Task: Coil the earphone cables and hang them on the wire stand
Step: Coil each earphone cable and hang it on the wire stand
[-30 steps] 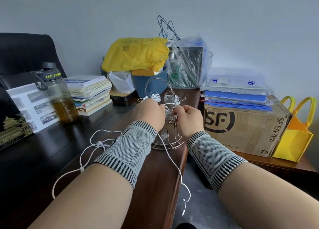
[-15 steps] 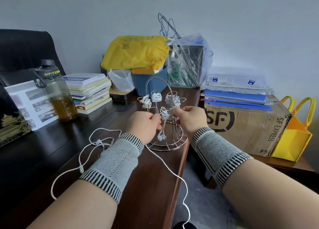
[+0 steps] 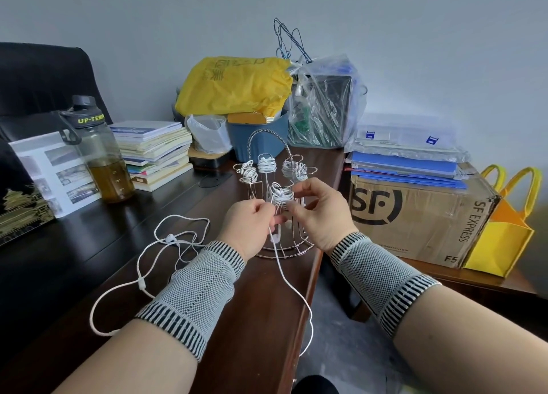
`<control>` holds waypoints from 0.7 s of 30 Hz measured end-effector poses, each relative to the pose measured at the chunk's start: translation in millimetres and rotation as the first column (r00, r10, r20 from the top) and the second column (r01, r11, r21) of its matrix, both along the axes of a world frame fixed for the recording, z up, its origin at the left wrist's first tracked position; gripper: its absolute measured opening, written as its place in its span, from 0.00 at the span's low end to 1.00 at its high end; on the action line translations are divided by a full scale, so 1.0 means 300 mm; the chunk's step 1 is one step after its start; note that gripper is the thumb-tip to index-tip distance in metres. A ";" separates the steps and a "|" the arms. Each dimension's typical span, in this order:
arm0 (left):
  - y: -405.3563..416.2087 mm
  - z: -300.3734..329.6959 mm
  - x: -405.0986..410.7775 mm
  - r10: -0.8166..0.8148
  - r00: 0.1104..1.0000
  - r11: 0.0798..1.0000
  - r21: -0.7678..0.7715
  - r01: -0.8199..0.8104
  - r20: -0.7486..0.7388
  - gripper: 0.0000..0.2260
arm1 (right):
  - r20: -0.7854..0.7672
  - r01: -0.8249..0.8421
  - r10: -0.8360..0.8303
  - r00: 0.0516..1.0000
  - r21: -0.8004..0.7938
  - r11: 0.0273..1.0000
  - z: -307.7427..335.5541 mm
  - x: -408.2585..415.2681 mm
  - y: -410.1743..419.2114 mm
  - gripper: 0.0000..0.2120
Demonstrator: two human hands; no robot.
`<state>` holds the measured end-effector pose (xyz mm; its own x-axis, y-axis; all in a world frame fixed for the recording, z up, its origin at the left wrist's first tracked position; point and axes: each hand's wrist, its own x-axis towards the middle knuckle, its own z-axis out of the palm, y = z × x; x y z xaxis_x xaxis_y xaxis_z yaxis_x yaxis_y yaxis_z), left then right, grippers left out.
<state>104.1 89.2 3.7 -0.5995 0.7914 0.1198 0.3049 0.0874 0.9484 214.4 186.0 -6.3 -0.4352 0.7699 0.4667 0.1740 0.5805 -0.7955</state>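
Landmark: wire stand (image 3: pixel 277 239), at the near right edge of the dark desk (image 3: pixel 74 245).

Far left of stand: water bottle (image 3: pixel 99 150) with amber liquid, upright, in front of a stack of books (image 3: pixel 154 150). Both well apart from the stand.

Left of stand, on the desk: one loose earphone cable (image 3: pixel 142 275), uncoiled, sprawled in open loops. Not yet dealt with.

Just left of stand front: left hand (image 3: pixel 249 227), fingers curled, pinching a white cable (image 3: pixel 292 287) close to the stand's front hook. This strand runs down from the hands and hangs off the desk edge toward the floor.

On the stand: three coiled bundles already hung on the upper hooks — left bundle (image 3: pixel 247 171), middle bundle (image 3: pixel 266 165), right bundle (image 3: pixel 292 168). A fourth, front bundle (image 3: pixel 280 196), sits lower, between the two hands; its trailing length is the strand held.

Just right of stand front: right hand (image 3: pixel 318 212), thumb and fingers curled in at the front bundle, apparently pinching it or its hook; exact contact hidden by the fingers.

Right of stand, well apart: cardboard box (image 3: pixel 415 215) under blue folders; yellow bag (image 3: pixel 504 230) beyond it.

Judgement: step in hand is winding the fourth cable onto its hook. Much slack remains, so more turns needed, with the wound part held steady so it doesn't slip. After that, the loose cable on the left.
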 end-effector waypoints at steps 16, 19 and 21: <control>-0.104 0.062 0.023 -0.021 0.633 0.979 -0.143 -0.143 -0.774 0.06 | 0.014 0.105 -0.107 0.994 0.091 0.990 -0.007 -0.019 -0.033 0.06; -0.106 0.082 0.021 -0.076 0.586 0.976 -0.182 -0.123 -0.807 0.08 | -0.045 0.089 -0.081 0.996 0.230 0.969 -0.016 -0.015 -0.052 0.10; -0.102 0.099 0.024 -0.112 0.519 0.973 -0.200 -0.116 -0.848 0.08 | -0.054 0.036 -0.021 0.998 0.305 0.952 -0.017 -0.011 -0.065 0.08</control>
<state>111.4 58.6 33.3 -0.3017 0.8612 0.4090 0.9512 0.2428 0.1904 211.0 166.5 -11.5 -0.3857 0.5986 0.7021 0.1588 0.7927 -0.5886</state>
